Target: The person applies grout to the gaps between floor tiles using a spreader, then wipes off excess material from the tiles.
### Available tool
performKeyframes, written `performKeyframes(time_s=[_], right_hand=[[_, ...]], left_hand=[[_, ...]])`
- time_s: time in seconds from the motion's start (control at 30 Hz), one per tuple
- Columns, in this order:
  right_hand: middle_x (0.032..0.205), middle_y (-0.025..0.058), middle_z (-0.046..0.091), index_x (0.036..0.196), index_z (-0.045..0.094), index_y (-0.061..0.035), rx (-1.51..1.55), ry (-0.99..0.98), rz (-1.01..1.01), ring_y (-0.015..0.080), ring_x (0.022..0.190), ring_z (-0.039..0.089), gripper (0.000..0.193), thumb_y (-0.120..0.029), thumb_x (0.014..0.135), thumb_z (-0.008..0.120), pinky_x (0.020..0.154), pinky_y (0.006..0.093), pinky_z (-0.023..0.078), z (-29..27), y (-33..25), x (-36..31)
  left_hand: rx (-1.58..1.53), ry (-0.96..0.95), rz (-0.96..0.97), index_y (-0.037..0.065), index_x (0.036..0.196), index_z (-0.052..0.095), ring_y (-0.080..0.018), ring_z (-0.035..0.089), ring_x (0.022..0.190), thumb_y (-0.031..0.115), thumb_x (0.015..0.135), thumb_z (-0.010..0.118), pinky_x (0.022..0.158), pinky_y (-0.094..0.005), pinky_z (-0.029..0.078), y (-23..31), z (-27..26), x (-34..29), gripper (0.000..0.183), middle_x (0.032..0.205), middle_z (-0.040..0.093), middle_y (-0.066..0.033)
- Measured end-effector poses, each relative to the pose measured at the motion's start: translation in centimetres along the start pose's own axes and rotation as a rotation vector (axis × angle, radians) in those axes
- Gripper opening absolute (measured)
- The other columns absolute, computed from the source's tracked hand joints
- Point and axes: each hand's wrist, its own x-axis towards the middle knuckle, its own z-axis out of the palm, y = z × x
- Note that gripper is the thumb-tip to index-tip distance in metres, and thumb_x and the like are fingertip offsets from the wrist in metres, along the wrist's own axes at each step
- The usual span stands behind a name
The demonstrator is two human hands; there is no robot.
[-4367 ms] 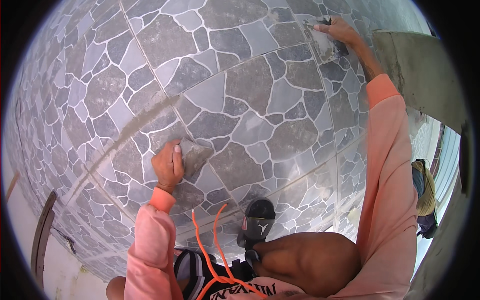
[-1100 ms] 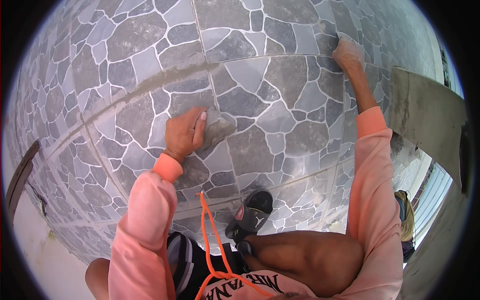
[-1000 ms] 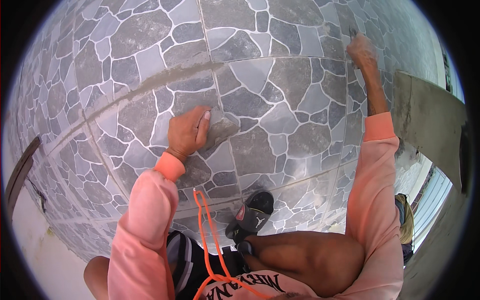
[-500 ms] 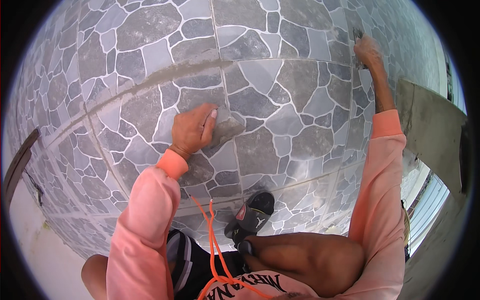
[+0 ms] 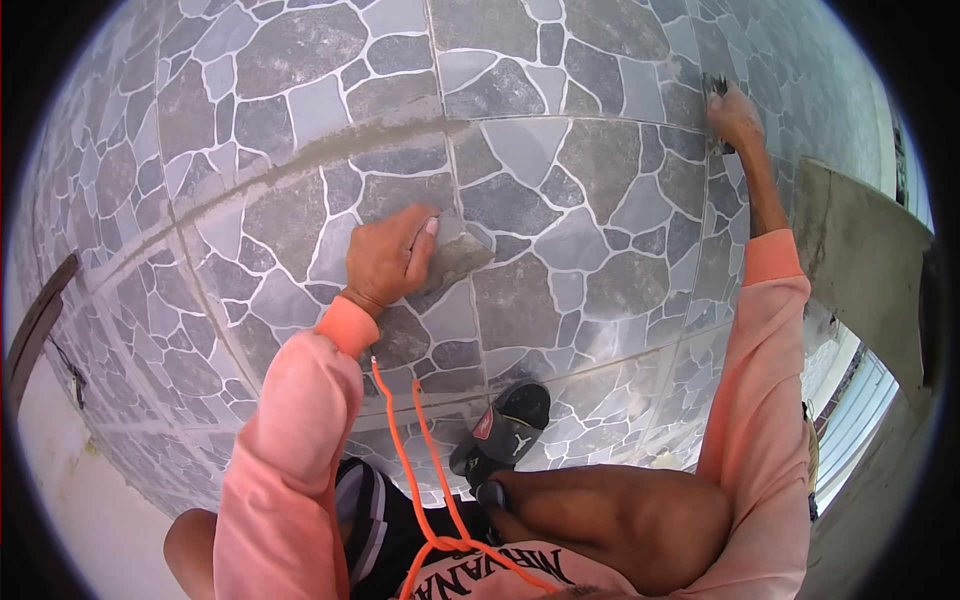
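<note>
Wood strip [image 5: 38, 320]: lies at the far left edge of the tiled floor [image 5: 525, 295], apart from both hands.
Grey smear [image 5: 290, 165]: follows a joint, so probably joint filler; looks the same as 4.4 s ago.
Left hand [image 5: 388, 255]: gripping, thumb laid over the grey piece [image 5: 455, 258], which keeps its far corner free, perhaps to leave what it carries within reach.
Grey piece: angular, lumpy on top, just beyond the left thumb, over the tiles by a joint; touching or held just clear, cannot tell. Roughly the same spot on the pattern as 4.4 s ago.
Orange cords [image 5: 400, 440]: hang between the arms; ends have swung up a little in half a second.
Sandal [image 5: 510, 425]: planted flat between the hands, likely a brace for the long reach.
Right hand [image 5: 738, 120]: fist closed round the dark tool [image 5: 713, 82], arm stretched; slightly nearer the body than half a second ago.
Dark tool: at the joint crossing, mostly hidden by the fist; seems tipped on edge, presumably to work narrow. Its broad smeared face showed 4.4 s ago.
Concrete slab [image 5: 860, 260]: right of the forearm, apart.
</note>
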Motion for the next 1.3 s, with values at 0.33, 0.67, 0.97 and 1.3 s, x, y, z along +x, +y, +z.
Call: performKeyframes(time_s=[0.33, 0.67, 0.97, 1.3], right_hand=[[0.103, 0.0294, 0.064, 0.098, 0.067, 0.0043, -0.052, 0.01, 0.02, 0.0426, 0.101, 0.061, 0.035, -0.023, 0.079, 0.054, 0.089, 0.0447, 0.048, -1.7, -2.3, 1.1], [0.106, 0.0255, 0.063, 0.104, 0.064, -0.001, -0.047, 0.047, -0.074, 0.0401, 0.103, 0.06, 0.03, -0.017, 0.082, 0.05, 0.085, 0.0474, 0.048, -2.7, -5.1, 0.9], [0.102, 0.0282, 0.063, 0.099, 0.063, 0.0017, -0.128, 0.037, -0.197, 0.0419, 0.101, 0.06, 0.03, -0.023, 0.086, 0.051, 0.087, 0.0486, 0.047, -1.2, -4.0, 4.8], [0.101, 0.0267, 0.064, 0.105, 0.063, 0.0032, -0.017, 0.004, -0.079, 0.0418, 0.099, 0.062, 0.037, -0.027, 0.087, 0.053, 0.086, 0.048, 0.048, -4.2, -2.9, 8.2]], left_hand=[[-0.027, 0.012, 0.014, 0.009, 0.095, 0.063, -0.0323, 0.06, 0.059, 0.017, 0.089, 0.054, 0.052, -0.0399, 0.046, 0.6, 0.0, 0.4, 0.013, 0.069, 0.061, -0.0119], [-0.024, -0.012, -0.014, 0.009, 0.095, 0.063, -0.0319, 0.06, 0.058, 0.016, 0.088, 0.056, 0.052, -0.0398, 0.047, 0.3, -0.4, 0.0, 0.013, 0.068, 0.061, -0.0112], [-0.044, -0.012, -0.011, 0.008, 0.095, 0.064, -0.0316, 0.061, 0.059, 0.015, 0.087, 0.055, 0.052, -0.0387, 0.047, 0.0, -0.1, -0.1, 0.013, 0.071, 0.062, -0.0118], [-0.016, 0.031, 0.05, 0.007, 0.094, 0.064, -0.0324, 0.061, 0.058, 0.014, 0.087, 0.055, 0.052, -0.039, 0.047, 0.4, 0.0, 0.3, 0.014, 0.07, 0.061, -0.0133]])
